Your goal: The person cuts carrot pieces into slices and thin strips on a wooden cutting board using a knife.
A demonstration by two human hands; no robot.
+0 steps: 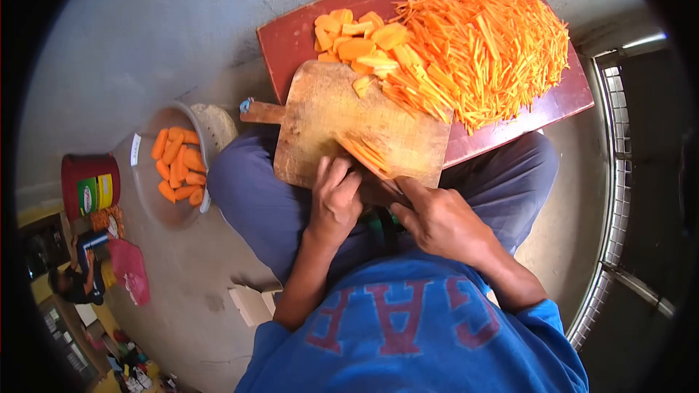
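Observation:
A worn wooden cutting board (320, 124) with a handle lies tilted across my lap and the table's front edge. My right hand (445, 224) is closed around a knife (380, 193), whose dark blade points left at the board's near edge. Just left of the blade, my left hand (336, 200) has its fingers curled together; what they hold, if anything, is hidden. A small bunch of carrot strips (364, 156) lies on the board, right beyond the blade. Carrot slices (357, 48) and a large heap of carrot strips (495, 51) lie beyond, partly spilling onto the board.
The dark red table (280, 51) stands against a grey wall. On the floor to the left, a clear tub (145, 196) holds several peeled carrots (177, 161). Further left are a red bucket (69, 175), a pink bag (129, 269) and another person (84, 276). A metal-framed grille (617, 124) runs along the right.

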